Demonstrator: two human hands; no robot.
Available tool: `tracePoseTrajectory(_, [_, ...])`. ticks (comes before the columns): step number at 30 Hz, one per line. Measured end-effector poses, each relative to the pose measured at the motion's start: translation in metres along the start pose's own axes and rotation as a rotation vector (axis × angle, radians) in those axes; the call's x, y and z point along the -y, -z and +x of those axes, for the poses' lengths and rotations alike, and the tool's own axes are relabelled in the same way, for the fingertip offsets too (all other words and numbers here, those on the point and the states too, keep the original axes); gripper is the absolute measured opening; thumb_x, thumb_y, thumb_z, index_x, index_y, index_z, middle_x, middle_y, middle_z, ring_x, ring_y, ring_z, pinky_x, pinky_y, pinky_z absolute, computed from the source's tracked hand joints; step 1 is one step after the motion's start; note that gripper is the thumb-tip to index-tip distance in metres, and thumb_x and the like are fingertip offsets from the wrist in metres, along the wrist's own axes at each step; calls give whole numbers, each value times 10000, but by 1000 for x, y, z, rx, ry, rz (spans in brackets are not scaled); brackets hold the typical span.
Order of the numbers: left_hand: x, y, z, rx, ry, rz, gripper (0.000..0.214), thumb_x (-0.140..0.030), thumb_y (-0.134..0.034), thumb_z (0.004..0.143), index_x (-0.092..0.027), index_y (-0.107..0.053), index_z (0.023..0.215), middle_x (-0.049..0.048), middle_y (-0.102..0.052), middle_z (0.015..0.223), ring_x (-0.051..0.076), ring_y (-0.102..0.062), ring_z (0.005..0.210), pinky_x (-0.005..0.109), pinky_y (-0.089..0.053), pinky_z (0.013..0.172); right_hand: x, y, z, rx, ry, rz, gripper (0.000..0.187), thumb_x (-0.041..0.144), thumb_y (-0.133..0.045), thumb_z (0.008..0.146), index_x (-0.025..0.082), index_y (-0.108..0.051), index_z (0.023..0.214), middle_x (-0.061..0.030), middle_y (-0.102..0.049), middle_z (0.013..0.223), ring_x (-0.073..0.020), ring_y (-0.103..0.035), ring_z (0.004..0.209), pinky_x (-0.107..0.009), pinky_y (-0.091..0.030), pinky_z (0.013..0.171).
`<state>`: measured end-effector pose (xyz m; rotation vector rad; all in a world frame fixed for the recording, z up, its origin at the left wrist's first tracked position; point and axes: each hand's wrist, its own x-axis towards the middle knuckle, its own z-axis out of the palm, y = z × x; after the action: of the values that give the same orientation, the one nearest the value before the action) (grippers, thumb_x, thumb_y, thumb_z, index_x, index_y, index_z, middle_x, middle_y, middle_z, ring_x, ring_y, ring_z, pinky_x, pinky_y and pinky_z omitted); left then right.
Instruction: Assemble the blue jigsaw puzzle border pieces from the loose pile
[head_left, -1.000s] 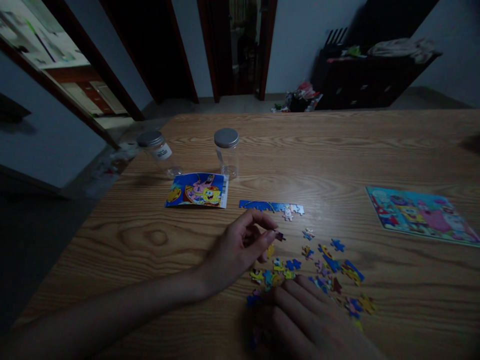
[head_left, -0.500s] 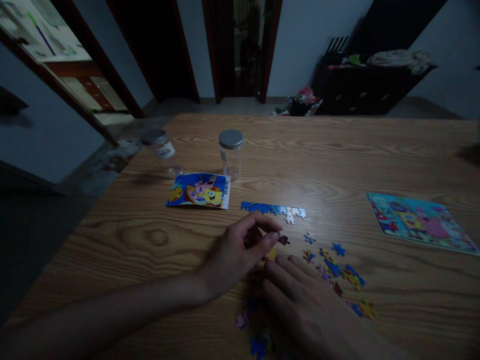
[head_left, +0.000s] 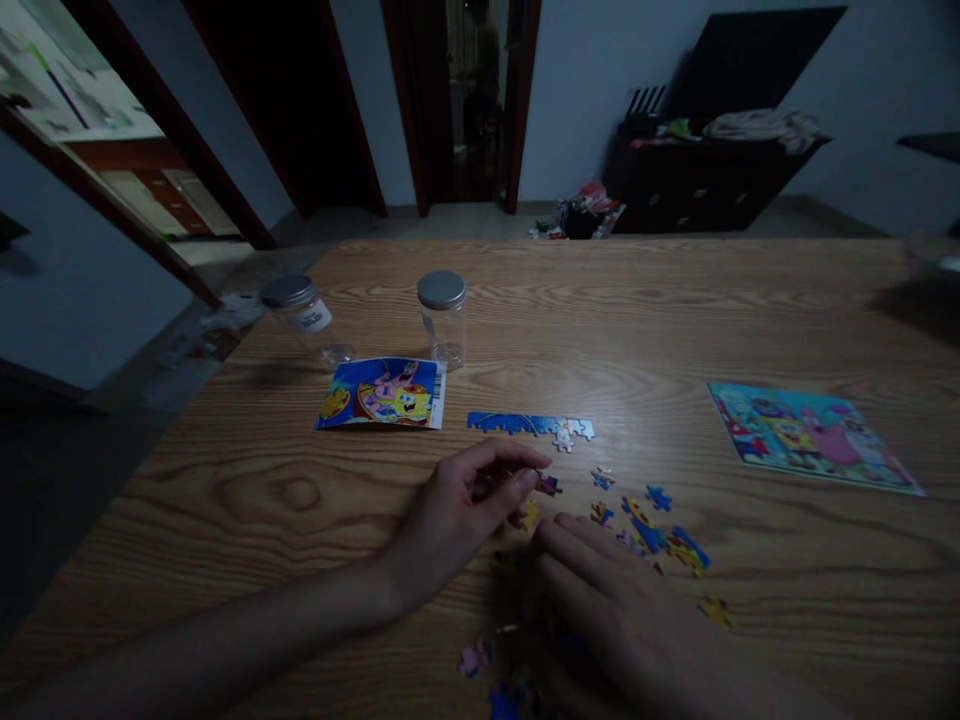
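My left hand (head_left: 457, 520) is closed, with thumb and index finger pinching a small dark jigsaw piece (head_left: 549, 484). Beside its lower fingers lies a yellow piece (head_left: 530, 515). My right hand (head_left: 615, 600) is curled low over the pile, its fingertips hidden beneath it; whatever they grip cannot be made out. Loose jigsaw pieces (head_left: 646, 530) lie to its right, and a pink piece (head_left: 474, 657) and a blue piece (head_left: 504, 702) to its left. Beyond both hands runs a joined strip of blue puzzle pieces (head_left: 510, 423), with a pale piece (head_left: 562, 438) attached below its right part.
Two clear jars with grey lids, a left jar (head_left: 309, 318) and a right jar (head_left: 444, 322), stand behind a cartoon picture card (head_left: 382, 393). Another cartoon picture sheet (head_left: 814, 437) lies at the right on the wooden table (head_left: 262, 560). A dark cabinet (head_left: 712, 180) stands beyond.
The view has shifted slightly, moving everything a little left. My right hand's fingers have curled further under, over the pile. My left hand keeps its pinch by the dark piece.
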<state>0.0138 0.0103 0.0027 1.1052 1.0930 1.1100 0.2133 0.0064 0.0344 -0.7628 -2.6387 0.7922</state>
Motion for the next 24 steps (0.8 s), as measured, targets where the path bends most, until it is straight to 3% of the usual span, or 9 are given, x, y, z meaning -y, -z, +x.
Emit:
tracePoseTrajectory(2, [0,0,0,0,21,19,201,-344,-690,1011,-248,-801,1148,35,-779,974,122,-670,760,215,-546,705,0,11,-5,-2,-84,84,251,43,-619,831,204,-658,1019,-62,-735,1014,-209,-682,930,-323,-577,813])
tracePoseTrajectory(4, [0,-1,0,-1,48,40,215,-337,-708,989,-236,-822,1141,47,-792,908,137,-685,745,227,-557,686,-7,17,-12,-23,-159,199,231,46,-574,868,222,-648,999,-40,-737,953,-178,-693,860,-285,-568,731])
tracePoseTrajectory(8, [-1,-3,-1,-8,82,58,229,-326,-752,933,-214,-845,1110,78,-828,898,165,-730,727,270,-608,694,-27,13,-23,-73,-279,451,115,147,-527,957,230,-605,947,-18,-690,820,-149,-639,689,-252,-508,579])
tracePoseTrajectory(13, [1,-4,-1,-19,98,41,203,-312,-784,895,-214,-859,1057,76,-846,904,173,-776,745,257,-640,700,-33,9,-23,-109,-383,637,150,275,-468,1049,234,-607,1011,-47,-670,908,-181,-638,823,-296,-547,698])
tracePoseTrajectory(17, [2,-4,-1,-1,130,22,196,-316,-807,875,-238,-861,1047,60,-851,892,175,-796,743,251,-650,698,-33,5,-23,-146,-408,701,165,302,-463,1068,243,-607,1014,-47,-655,911,-192,-629,833,-314,-544,707])
tracePoseTrajectory(20, [0,-5,-2,28,118,58,190,-295,-827,857,-247,-862,1037,59,-855,921,193,-808,764,259,-656,681,-33,0,-25,-174,-392,771,151,283,-483,1069,266,-583,1180,-49,-650,992,-195,-650,899,-329,-563,764])
tracePoseTrajectory(24, [-4,-6,-2,67,40,128,176,-215,-828,851,-271,-867,1013,41,-857,973,197,-820,835,249,-657,724,-31,-6,-28,-212,-381,845,457,229,-529,1046,322,-382,1469,-33,-634,1051,-179,-671,931,-327,-570,800])
